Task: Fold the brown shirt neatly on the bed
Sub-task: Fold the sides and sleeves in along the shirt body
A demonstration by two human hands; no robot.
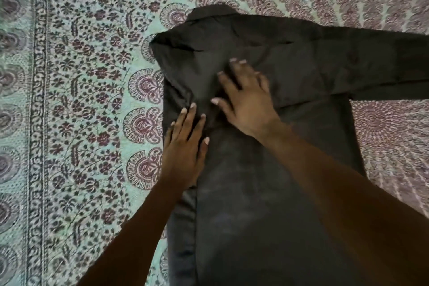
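Lying back-up on the bed [92, 123], shirt [267, 193], long axis running from viewer toward collar [209, 13]. Pressing flat on the shirt's left folded edge, left hand [185, 153], fingers spread, gripping nothing. Farther up, nearer the collar, resting palm-down mid-back, right hand [248, 104], fingers splayed, also holding nothing. Still extending unfolded off the shirt's right side, right sleeve [383, 65], well right of both hands. Judging right hand nearer to it; likely next fold pulling that sleeve leftward across the back.
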